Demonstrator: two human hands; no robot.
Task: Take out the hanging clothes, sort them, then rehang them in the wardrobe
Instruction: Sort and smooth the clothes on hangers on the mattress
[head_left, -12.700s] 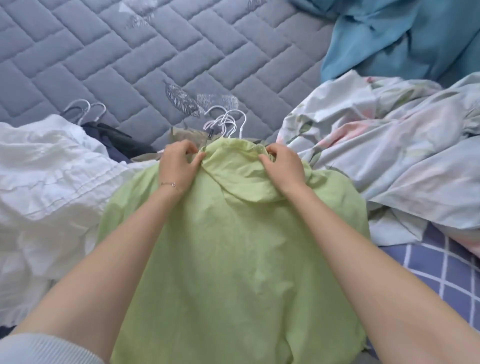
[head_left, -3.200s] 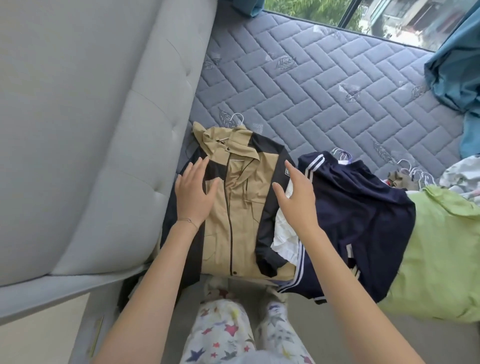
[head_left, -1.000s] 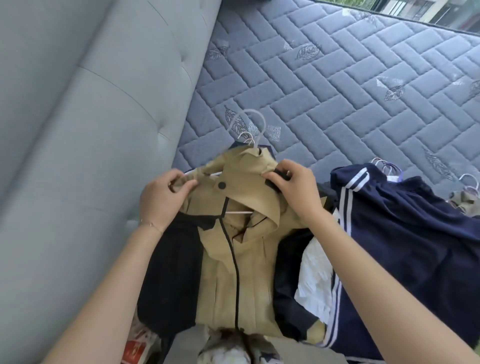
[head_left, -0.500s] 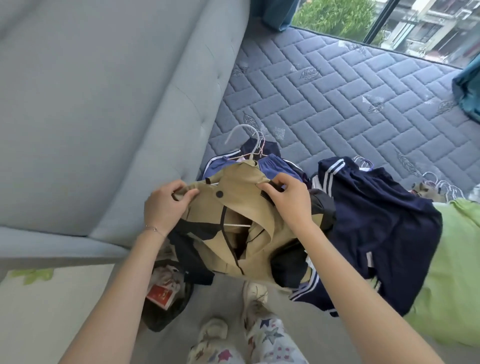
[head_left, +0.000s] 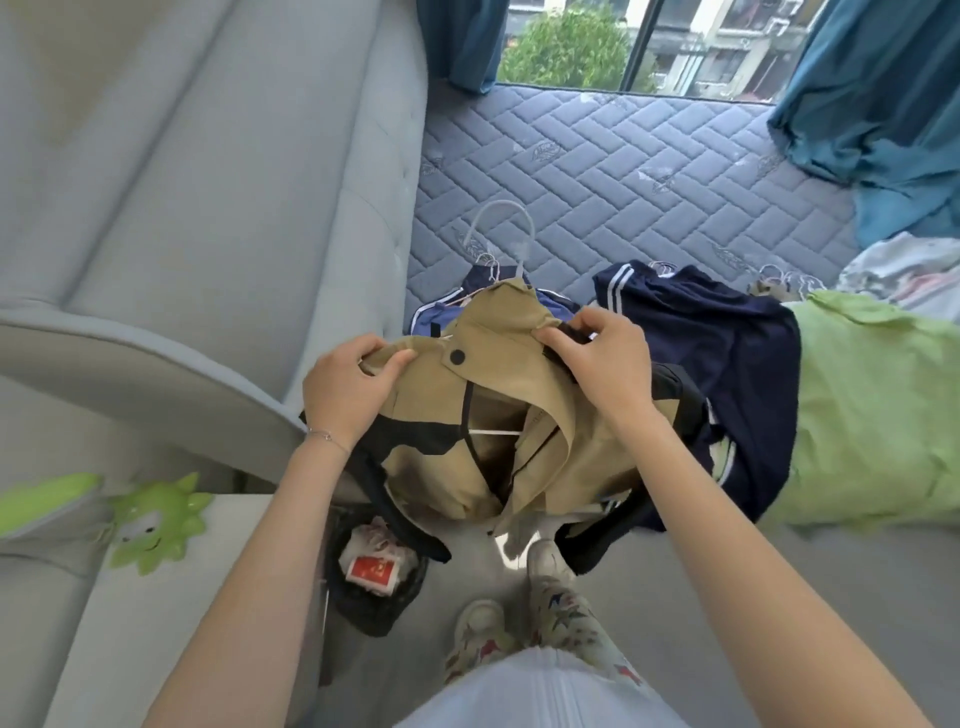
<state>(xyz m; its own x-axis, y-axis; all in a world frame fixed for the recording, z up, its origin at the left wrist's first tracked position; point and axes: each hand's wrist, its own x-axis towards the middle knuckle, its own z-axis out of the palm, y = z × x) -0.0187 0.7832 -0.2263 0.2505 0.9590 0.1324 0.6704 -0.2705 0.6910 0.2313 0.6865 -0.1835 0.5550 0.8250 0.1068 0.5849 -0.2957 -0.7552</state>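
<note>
I hold a tan and black jacket (head_left: 457, 415) on a white hanger (head_left: 506, 228) lifted off the mattress edge. My left hand (head_left: 345, 389) grips its left shoulder. My right hand (head_left: 602, 358) pinches the collar on the right. Behind it a blue garment (head_left: 431, 318) with white stripes lies on the mattress. To the right lie a navy striped jacket (head_left: 727, 364) and a light green shirt (head_left: 878, 405), each with hanger hooks at the top.
A grey padded headboard (head_left: 208, 208) rises at the left. The quilted grey mattress (head_left: 623, 182) stretches to a window with teal curtains (head_left: 872, 93). A black bin (head_left: 374, 577) stands on the floor by my feet. A green toy (head_left: 150, 525) sits on a white ledge.
I have raised the tan jacket further off the bed and drawn it toward me; its lower part now hangs over the floor. The blue garment beneath is uncovered.
</note>
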